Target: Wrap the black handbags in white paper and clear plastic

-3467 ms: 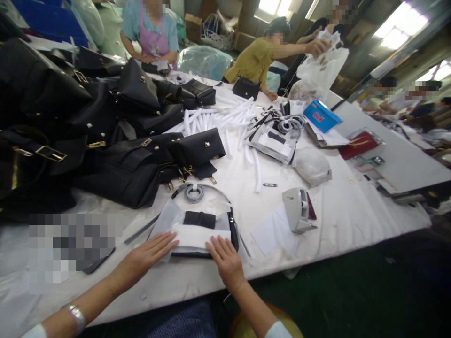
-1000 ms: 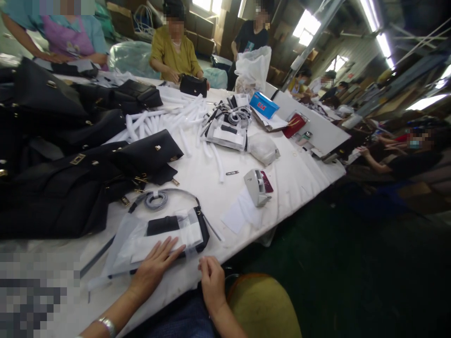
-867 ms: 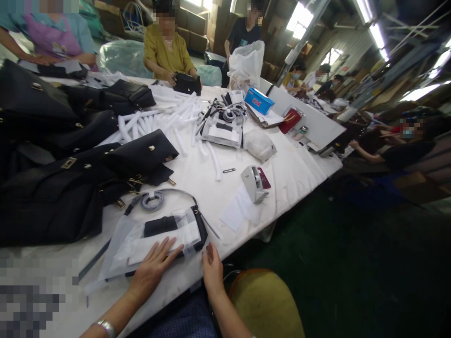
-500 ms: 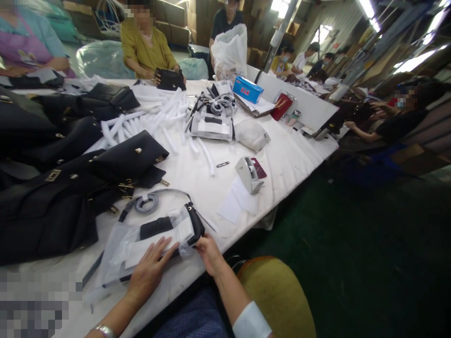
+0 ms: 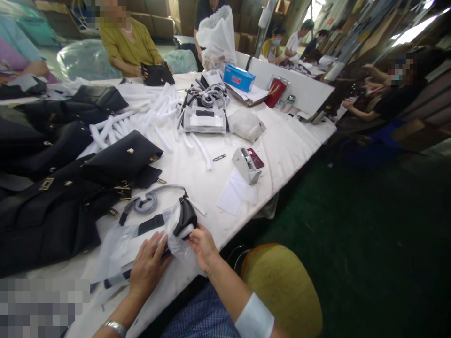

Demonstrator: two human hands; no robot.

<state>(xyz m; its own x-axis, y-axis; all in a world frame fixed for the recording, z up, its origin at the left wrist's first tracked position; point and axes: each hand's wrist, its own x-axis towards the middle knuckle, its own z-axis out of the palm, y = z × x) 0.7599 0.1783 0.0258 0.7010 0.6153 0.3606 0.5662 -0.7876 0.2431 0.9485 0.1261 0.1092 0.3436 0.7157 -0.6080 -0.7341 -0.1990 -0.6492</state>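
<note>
Seen from the head camera, the bag (image 5: 185, 217) lies at the near edge of the desk (image 5: 282, 150). It is half wrapped in a clear sleeve (image 5: 114, 244), with its right end tipped up off the cloth. The left hand (image 5: 148, 265) lies flat on the sleeve with its fingers spread, pressing down without gripping anything. The right hand (image 5: 202, 243) is pinched shut on the loose film at the raised end.

A coiled strap (image 5: 144, 203) sits just behind the bag. A heap of bigger black bags (image 5: 52, 216) crowds in from the left, and a dispenser (image 5: 246, 165) stands well off to the right.

From where I stand, the trick is in the left palm. It should bear down firmly, because the bag is very near the desk's edge and could slide. The right hand should draw the film taut and snug around the end rather than bunching it. It should also mind that the strap does not get caught under the fold.
</note>
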